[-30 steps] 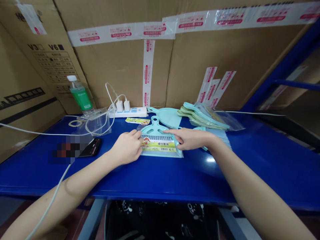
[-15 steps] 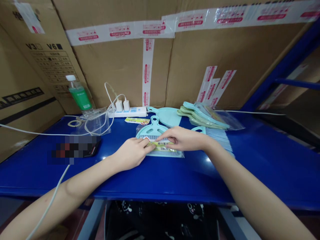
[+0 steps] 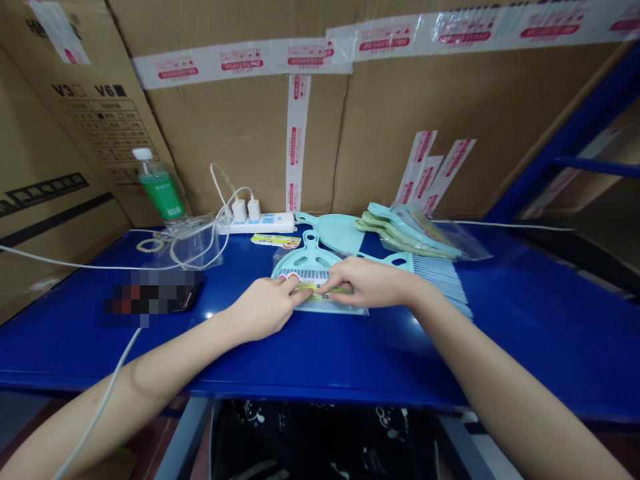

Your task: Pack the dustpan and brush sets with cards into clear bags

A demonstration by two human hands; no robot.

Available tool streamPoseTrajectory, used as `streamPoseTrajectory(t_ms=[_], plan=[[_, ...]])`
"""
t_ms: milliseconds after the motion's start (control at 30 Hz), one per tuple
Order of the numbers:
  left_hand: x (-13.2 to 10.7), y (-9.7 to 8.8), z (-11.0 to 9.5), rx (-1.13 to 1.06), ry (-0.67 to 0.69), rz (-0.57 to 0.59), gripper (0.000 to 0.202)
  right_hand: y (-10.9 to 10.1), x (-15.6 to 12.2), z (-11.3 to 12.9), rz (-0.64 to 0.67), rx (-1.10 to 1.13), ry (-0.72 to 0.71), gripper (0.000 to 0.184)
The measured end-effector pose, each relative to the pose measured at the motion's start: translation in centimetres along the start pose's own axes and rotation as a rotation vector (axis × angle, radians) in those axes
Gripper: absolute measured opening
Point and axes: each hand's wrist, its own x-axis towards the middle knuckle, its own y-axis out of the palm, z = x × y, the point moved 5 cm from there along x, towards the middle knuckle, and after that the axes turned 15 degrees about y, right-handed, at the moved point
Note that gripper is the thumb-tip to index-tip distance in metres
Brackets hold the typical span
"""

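Observation:
A light blue dustpan-and-brush set [image 3: 310, 257] in a clear plastic bag lies flat at the table's middle, handle pointing away from me. A yellow-green printed label [image 3: 306, 287] crosses its lower part, partly covered by my fingers. My left hand [image 3: 265, 307] rests on the bag's left side, fingers stretched over the label. From the right, my right hand [image 3: 367, 283] touches the label with its index finger extended; the other fingers are bent. Just beyond that hand is a loose light blue brush [image 3: 440, 277], partly hidden by my wrist.
Behind the set lie a blue dustpan [image 3: 337, 230], a loose label card [image 3: 275, 241] and bagged green and blue pieces [image 3: 415, 233]. A power strip [image 3: 273, 223] with chargers, cables, a green-labelled bottle [image 3: 163, 190] and a blurred-out object [image 3: 155, 297] occupy the left. Cardboard [image 3: 240, 133] walls the back.
My right index finger has slid slightly right along the label, and its fingers sit closer together. The left hand stays almost in place on the bag.

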Motion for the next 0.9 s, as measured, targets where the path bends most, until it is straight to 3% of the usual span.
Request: streamPoseTrajectory(t_ms=[267, 533, 900], plan=[[-0.1, 0.1, 0.0, -0.037, -0.008, 0.03, 0.047, 0.5, 0.1, -0.4, 0.061, 0.038, 0.011, 0.039], [0.0, 0.3, 0.2, -0.09, 0.002, 0.039, 0.044, 0.3, -0.2, -0.5, 0.145, 0.005, 0.173, 0.051], [-0.8, -1.0, 1.2, -0.15, -0.076, 0.071, 0.04, -0.2, -1.5, -2.6, 0.229, 0.049, 0.252, 0.051]])
